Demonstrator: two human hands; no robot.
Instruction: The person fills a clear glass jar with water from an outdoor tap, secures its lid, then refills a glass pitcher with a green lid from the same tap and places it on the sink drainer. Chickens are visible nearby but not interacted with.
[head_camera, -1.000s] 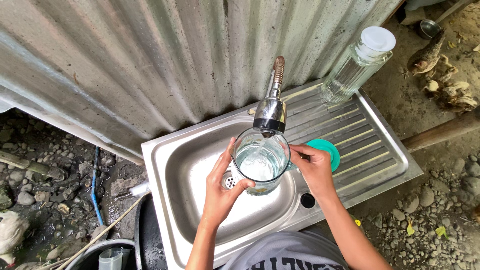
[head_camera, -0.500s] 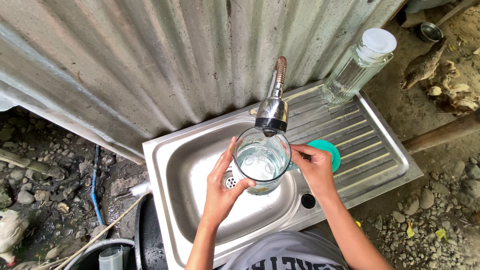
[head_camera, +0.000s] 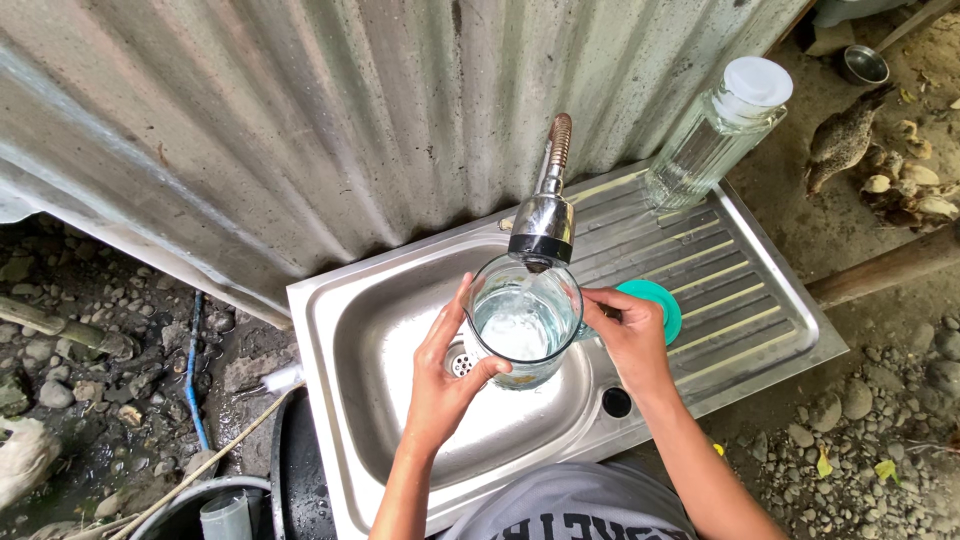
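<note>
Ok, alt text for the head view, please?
Both hands, left and right, hold a clear jug of water under a tap over a steel sink. A teal lid and a capped glass bottle are on the drainboard.

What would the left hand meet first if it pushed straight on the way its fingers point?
Probably the chrome faucet head: the left hand already cups the clear glass pitcher, fingers pointing up along its side. Depth is unclear, so it might pass beside it.

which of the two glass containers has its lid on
The tall ribbed glass bottle on the draining board, capped with a white lid. The glass pitcher held under the tap is open.
</note>
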